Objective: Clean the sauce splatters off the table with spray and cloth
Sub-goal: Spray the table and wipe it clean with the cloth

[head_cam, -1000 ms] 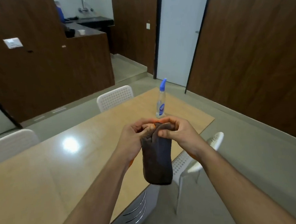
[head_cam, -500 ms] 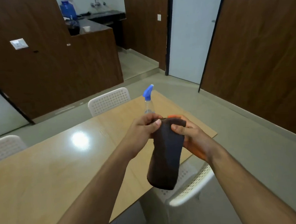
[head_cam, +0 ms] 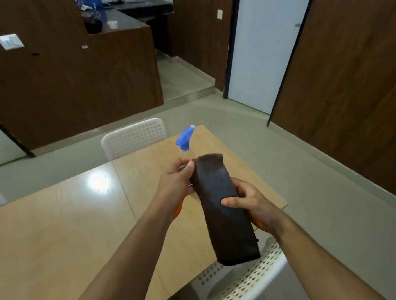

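Cloth (head_cam: 222,209), folded long, slants toward the spray bottle (head_cam: 185,140) just beyond the left hand (head_cam: 177,180); both grips pinch it, right hand (head_cam: 250,203) nearer the wearer.

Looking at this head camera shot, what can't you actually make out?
- Clear spray bottle with blue nozzle: its lower body is hidden behind the left hand and the folded dark brown cloth.
- Sauce splatters: none discernible on the light wooden table; glare covers part of it.
- Counter items at the top: too small and blurred.
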